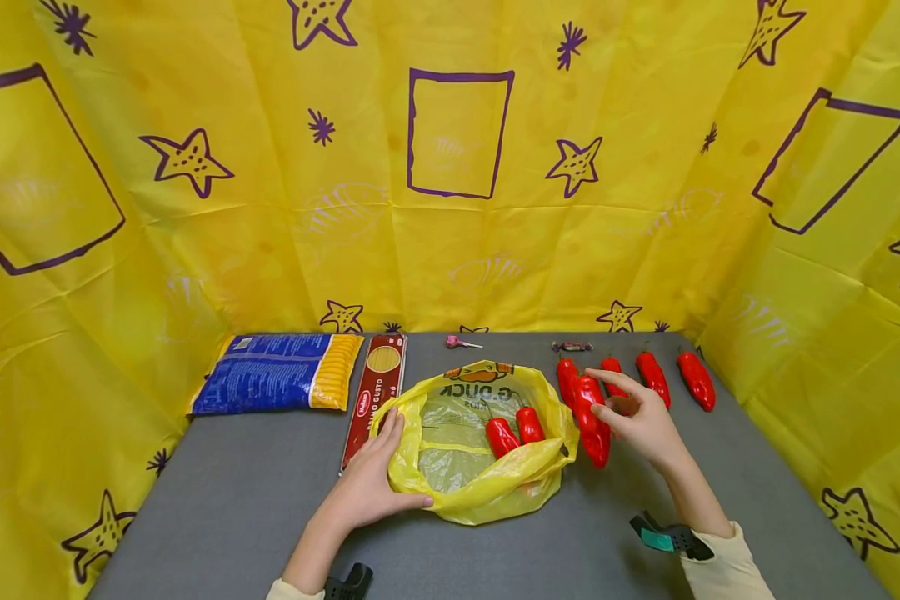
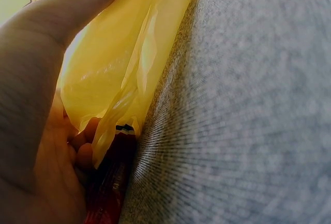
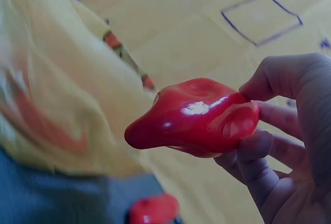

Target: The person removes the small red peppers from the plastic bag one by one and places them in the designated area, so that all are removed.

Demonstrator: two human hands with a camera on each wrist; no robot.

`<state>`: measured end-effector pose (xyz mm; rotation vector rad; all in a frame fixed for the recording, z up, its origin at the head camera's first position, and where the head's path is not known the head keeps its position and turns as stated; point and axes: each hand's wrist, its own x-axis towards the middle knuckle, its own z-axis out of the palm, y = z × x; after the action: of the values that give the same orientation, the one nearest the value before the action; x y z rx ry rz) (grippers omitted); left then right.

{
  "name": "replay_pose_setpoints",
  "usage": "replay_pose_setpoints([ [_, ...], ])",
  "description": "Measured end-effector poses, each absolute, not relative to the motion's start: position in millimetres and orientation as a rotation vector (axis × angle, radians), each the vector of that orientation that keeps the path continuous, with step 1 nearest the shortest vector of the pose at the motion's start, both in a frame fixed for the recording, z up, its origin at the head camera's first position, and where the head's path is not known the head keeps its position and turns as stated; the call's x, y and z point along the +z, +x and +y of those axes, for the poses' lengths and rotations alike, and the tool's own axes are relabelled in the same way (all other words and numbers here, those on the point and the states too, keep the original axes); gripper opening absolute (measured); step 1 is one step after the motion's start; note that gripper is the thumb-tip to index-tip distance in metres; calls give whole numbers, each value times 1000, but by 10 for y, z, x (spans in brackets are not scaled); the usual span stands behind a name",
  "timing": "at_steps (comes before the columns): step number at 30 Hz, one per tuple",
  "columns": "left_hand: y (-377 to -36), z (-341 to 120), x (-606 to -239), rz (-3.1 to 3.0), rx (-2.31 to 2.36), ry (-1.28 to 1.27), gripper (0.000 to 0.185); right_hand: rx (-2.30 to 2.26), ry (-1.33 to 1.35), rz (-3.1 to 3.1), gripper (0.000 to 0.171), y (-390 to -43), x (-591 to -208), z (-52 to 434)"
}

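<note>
A yellow plastic bag (image 1: 487, 500) lies with its mouth spread, two red peppers (image 1: 502, 437) showing inside. My left hand (image 1: 371, 483) holds the bag's left rim, the thumb along the front edge; in the left wrist view the fingertips (image 2: 85, 154) curl at the yellow plastic (image 2: 103, 79). Right of the bag, my right hand (image 1: 642, 417) pinches a red pepper (image 1: 594, 433) near its stem end, above the table. The right wrist view shows this glossy pepper (image 3: 196, 118) between thumb and fingers, its narrow tip pointing away from the hand. Several more peppers (image 1: 696, 381) lie behind and right of that hand.
A blue and yellow packet (image 1: 270, 373) lies at the back left. Beside it, a red pasta box (image 1: 367, 400) is partly covered by the bag and left hand. A lollipop (image 1: 461, 342) and a wrapped candy (image 1: 572, 346) lie near the yellow back curtain (image 1: 450, 250).
</note>
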<state>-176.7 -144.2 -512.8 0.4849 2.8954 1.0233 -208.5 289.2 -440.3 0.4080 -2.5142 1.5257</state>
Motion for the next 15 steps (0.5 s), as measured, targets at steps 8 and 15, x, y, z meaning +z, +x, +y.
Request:
replay_pose_setpoints([
  [8, -1763, -1436, -5122, 2889, 1019, 479, 139, 1534, 231, -2575, 49, -1995, -4569, 3252],
  [15, -1755, -1434, -5131, 2887, 1034, 469, 139, 1598, 156, -2618, 49, -1982, -4780, 3412],
])
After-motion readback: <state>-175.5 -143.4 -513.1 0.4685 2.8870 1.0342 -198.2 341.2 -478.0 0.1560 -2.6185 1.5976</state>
